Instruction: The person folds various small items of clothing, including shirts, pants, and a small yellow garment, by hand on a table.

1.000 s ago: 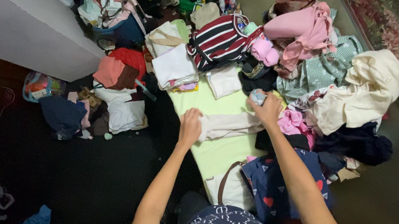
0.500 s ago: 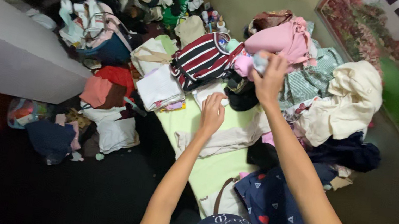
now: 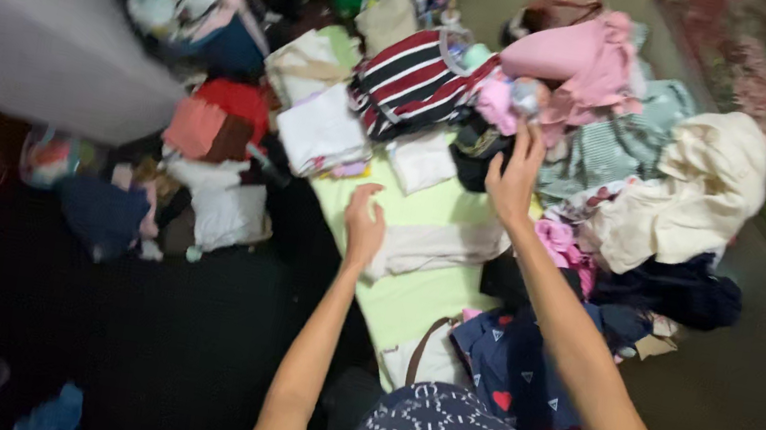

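Observation:
My left hand (image 3: pixel 364 222) is spread open at the left end of a long cream garment (image 3: pixel 444 247) that lies across a pale green mat (image 3: pixel 411 300). My right hand (image 3: pixel 516 174) reaches up with its fingers apart and holds nothing. Just beyond its fingertips a small pale blue bundle (image 3: pixel 525 95) rests on the clothes pile, beside a pink garment (image 3: pixel 579 57) and a red, white and black striped garment (image 3: pixel 414 78). The view is blurred by motion.
Folded white cloth (image 3: pixel 320 130) and red pieces (image 3: pixel 215 119) lie left of the mat. A big cream garment (image 3: pixel 702 182), dark clothes (image 3: pixel 685 291) and a navy patterned cloth (image 3: pixel 522 367) crowd the right. A grey block (image 3: pixel 15 39) stands at the left, on dark floor (image 3: pixel 161 344).
My right hand has let go of the small blue bundle on the pile and dropped back slightly. My left hand slid back from the mat's far end toward the cream garment's left end.

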